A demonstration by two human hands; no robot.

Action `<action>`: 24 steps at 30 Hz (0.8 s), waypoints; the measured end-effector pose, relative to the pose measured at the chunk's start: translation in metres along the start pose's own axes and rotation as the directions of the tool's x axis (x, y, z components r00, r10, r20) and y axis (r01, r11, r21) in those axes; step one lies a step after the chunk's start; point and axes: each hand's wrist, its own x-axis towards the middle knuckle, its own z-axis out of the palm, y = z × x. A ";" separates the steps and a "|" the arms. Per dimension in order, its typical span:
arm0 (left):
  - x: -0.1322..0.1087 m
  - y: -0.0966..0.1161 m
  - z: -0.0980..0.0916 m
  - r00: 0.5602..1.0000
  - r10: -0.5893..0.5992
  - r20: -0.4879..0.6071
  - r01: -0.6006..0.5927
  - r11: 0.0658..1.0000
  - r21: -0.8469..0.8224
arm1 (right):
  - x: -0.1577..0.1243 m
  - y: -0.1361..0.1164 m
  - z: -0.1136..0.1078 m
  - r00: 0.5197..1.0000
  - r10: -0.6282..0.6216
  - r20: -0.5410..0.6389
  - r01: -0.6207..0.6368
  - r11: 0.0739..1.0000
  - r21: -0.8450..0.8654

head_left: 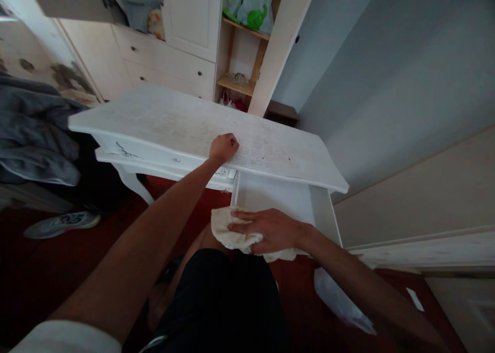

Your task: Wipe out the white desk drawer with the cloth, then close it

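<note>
A white desk [162, 118] with a worn, scuffed top stands in front of me. My left hand [223, 147] rests as a closed fist on the desk's front edge, with nothing visible in it. The right-hand drawer [270, 195] is pulled out. My right hand [270, 230] lies flat on a cream cloth [228, 229], pressing it against the drawer's front rim with fingers stretched to the left. My dark shorts and knee show below the drawer.
A white wardrobe [185, 28] with drawers and open wooden shelves stands behind the desk. Grey clothes [34, 131] are heaped at the left, a sneaker [62, 224] lies on the dark red floor, and a plastic bag [340, 301] lies at lower right. A grey wall runs along the right.
</note>
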 end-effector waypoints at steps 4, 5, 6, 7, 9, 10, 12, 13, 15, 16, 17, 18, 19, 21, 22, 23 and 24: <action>-0.002 0.002 0.000 1.000 0.006 -0.006 -0.006 1.000 0.002 | -0.019 -0.008 -0.002 0.995 0.026 0.101 -0.020 0.998 -0.059; -0.002 0.002 0.000 1.000 0.005 -0.006 -0.005 1.000 0.005 | -0.023 -0.008 -0.003 0.991 0.050 0.127 -0.040 0.996 -0.081; -0.003 0.003 0.000 1.000 0.003 -0.005 -0.003 1.000 0.007 | -0.028 -0.008 -0.004 0.985 0.079 0.152 -0.063 0.992 -0.105; -0.003 0.003 -0.001 1.000 0.001 -0.005 -0.001 1.000 0.009 | -0.033 -0.008 -0.004 0.979 0.110 0.169 -0.088 0.988 -0.129; -0.003 0.004 -0.001 1.000 0.002 -0.006 -0.002 1.000 0.016 | -0.045 -0.006 -0.002 0.970 0.168 0.177 -0.140 0.977 -0.161; -0.003 0.004 -0.002 1.000 0.005 -0.004 -0.004 1.000 0.020 | -0.051 -0.005 0.000 0.967 0.193 0.167 -0.165 0.972 -0.167; -0.002 0.005 -0.002 1.000 0.006 -0.001 -0.006 0.999 0.034 | -0.068 -0.003 0.005 0.960 0.246 0.135 -0.224 0.961 -0.163; -0.002 0.005 -0.003 1.000 0.000 0.003 0.000 0.999 0.044 | -0.078 0.000 0.008 0.953 0.277 0.120 -0.257 0.954 -0.157; -0.001 0.007 -0.003 1.000 -0.018 0.010 0.018 0.997 0.069 | -0.100 0.006 0.014 0.932 0.347 0.102 -0.332 0.933 -0.141; 0.000 0.008 -0.004 0.999 -0.030 0.012 0.029 0.996 0.084 | -0.113 0.011 0.018 0.917 0.387 0.098 -0.374 0.918 -0.131; 0.000 0.009 -0.004 0.999 -0.039 0.012 0.038 0.994 0.098 | -0.127 0.018 0.022 0.898 0.430 0.097 -0.418 0.900 -0.122; 0.000 0.010 -0.004 0.999 -0.046 0.012 0.045 0.993 0.112 | -0.141 0.025 0.027 0.872 0.480 0.094 -0.469 0.875 -0.115; 0.000 0.011 -0.004 0.999 -0.052 0.012 0.050 0.991 0.127 | -0.155 0.033 0.033 0.841 0.534 0.088 -0.524 0.844 -0.112; 0.001 0.013 -0.004 0.998 -0.059 0.018 0.056 0.986 0.157 | -0.183 0.050 0.045 0.768 0.638 0.057 -0.630 0.769 -0.107; 0.001 0.014 -0.005 0.998 -0.062 0.021 0.058 0.983 0.172 | -0.196 0.058 0.051 0.734 0.679 0.028 -0.674 0.733 -0.098; 0.000 0.016 -0.005 0.997 -0.066 0.026 0.060 0.981 0.187 | -0.208 0.066 0.057 0.708 0.706 -0.007 -0.705 0.705 -0.081; 0.000 0.017 -0.005 0.997 -0.070 0.028 0.063 0.977 0.203 | -0.219 0.073 0.062 0.692 0.721 -0.045 -0.722 0.690 -0.054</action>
